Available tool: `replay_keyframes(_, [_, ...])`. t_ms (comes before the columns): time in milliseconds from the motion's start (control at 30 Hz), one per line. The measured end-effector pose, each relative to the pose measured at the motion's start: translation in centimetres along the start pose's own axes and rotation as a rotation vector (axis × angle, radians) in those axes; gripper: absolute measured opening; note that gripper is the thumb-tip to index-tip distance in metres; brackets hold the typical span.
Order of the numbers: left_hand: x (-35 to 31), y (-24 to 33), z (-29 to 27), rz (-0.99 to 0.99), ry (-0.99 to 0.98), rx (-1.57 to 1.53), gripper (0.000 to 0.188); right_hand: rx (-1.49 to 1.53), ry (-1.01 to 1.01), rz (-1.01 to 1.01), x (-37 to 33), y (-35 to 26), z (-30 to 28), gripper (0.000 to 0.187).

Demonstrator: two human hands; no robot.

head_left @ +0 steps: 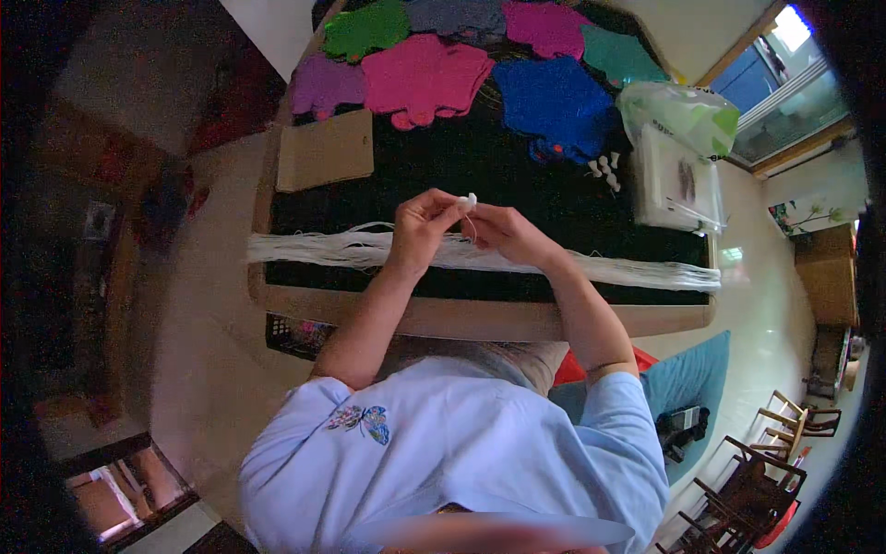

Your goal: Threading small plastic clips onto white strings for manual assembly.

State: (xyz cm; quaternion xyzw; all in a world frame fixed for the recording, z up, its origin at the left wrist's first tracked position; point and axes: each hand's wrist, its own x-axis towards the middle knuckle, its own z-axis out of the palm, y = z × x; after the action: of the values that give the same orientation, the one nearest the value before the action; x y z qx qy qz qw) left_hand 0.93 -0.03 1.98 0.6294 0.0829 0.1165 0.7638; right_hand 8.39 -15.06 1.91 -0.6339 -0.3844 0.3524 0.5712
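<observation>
Over the table's middle, my two hands meet at a small white knob-like piece (469,200). My left hand (423,229) pinches it between thumb and fingertips. Close beside it, my right hand (519,238) has its fingers closed on a thin white thread (474,227) that curves down from the piece. The fingers hide part of both. Beneath my hands a long bundle of white threads (628,270) lies across the table, from its left edge to its right. A few similar white knob-like pieces (604,172) rest on the black surface to the right.
Along the far side lie stacks of coloured cut-out shapes, among them pink (425,78), blue (554,102) and green (366,30). A brown cardboard sheet (325,152) sits at left, a clear plastic package (678,180) at right. The table's pale rim (480,319) runs before me.
</observation>
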Motion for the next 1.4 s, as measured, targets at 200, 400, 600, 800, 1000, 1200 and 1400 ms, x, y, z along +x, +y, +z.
replay_keyframes(200, [0.9,-0.9,-0.6,0.147,0.1,0.506,0.009,-0.282,0.034,-0.052,-0.4,-1.1,0.6,0.008])
replay_keyframes(400, [0.0,0.3,-1.0,-0.03,-0.205,0.506,0.01,-0.351,0.221,-0.183,-0.5,-1.7,-1.0,0.008])
replay_keyframes(600, [-0.3,1.4,-0.1,0.094,-0.253,0.281,0.006,-0.343,0.18,-0.151,-0.1,-0.3,-1.5,0.01])
replay_keyframes(800, [0.8,0.1,-0.7,0.095,0.019,0.257,0.007,-0.374,0.083,-0.105,-0.1,-0.8,-0.4,0.01])
replay_keyframes(1000, [0.2,-0.4,-0.6,0.126,-0.026,0.585,0.011,-0.437,0.138,-0.218,-0.3,-1.1,-0.5,0.008])
replay_keyframes(1200, [-0.1,1.4,-0.3,0.069,-0.216,0.664,0.013,-0.455,0.265,-0.303,-0.1,-1.0,-1.1,0.006])
replay_keyframes(1400, [-0.5,1.2,-0.1,-0.02,-0.227,0.479,0.012,-0.014,0.183,-0.084,-0.2,-0.8,-1.1,0.007])
